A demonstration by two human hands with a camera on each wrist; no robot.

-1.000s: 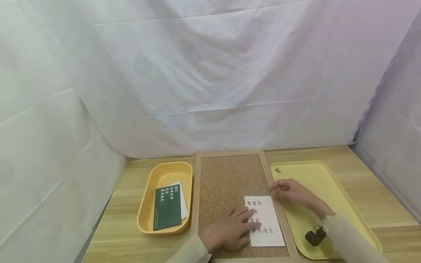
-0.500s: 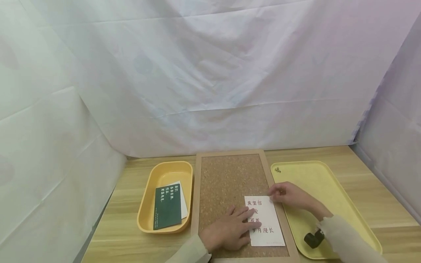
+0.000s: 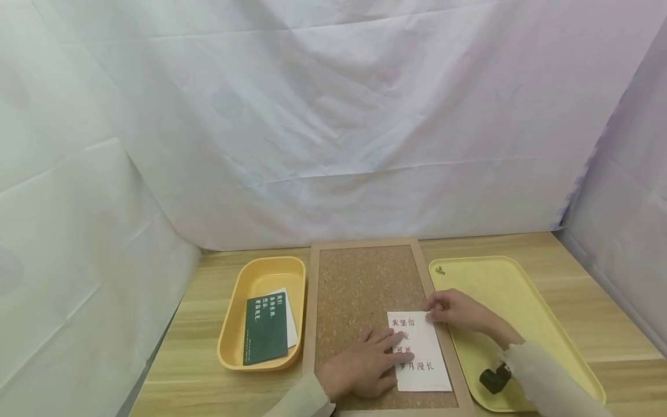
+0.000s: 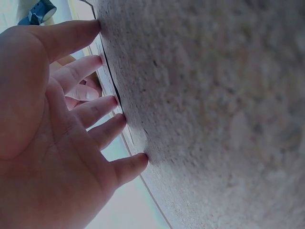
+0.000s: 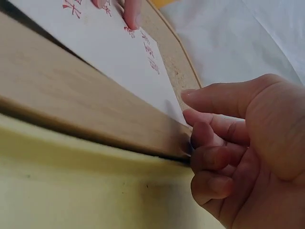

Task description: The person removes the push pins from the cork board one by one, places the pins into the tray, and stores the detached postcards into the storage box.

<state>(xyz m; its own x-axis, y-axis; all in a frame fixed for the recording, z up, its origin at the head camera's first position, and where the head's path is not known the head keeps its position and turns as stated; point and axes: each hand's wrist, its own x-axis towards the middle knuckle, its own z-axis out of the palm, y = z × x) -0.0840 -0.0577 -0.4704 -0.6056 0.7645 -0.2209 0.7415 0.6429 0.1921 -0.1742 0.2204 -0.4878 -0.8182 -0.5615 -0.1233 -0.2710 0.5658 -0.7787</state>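
Note:
A white card [image 3: 419, 370] with red Chinese characters lies on the framed cork board [image 3: 365, 278], towards its lower right. My left hand [image 3: 362, 365] rests on the card's left side with fingers spread; the left wrist view shows these fingertips [image 4: 121, 119] along the board. My right hand [image 3: 458, 310] is at the card's upper right corner, beside the board's frame. In the right wrist view the thumb [image 5: 214, 98] and index finger are close to that corner, and the other fingers are curled. Whether something small is between them is hidden.
Left of the board stands a yellow-orange basin [image 3: 234, 324] holding a dark green card [image 3: 266, 330] over a white one. A yellow tray [image 3: 500, 278] lies to the right, with several tiny metallic pieces [image 3: 440, 270] in its far left corner. White cloth [image 3: 333, 127] surrounds the table.
My right hand has moved slightly left and down, from beside the board's frame onto the card's upper right corner. The left hand and the card have stayed in place.

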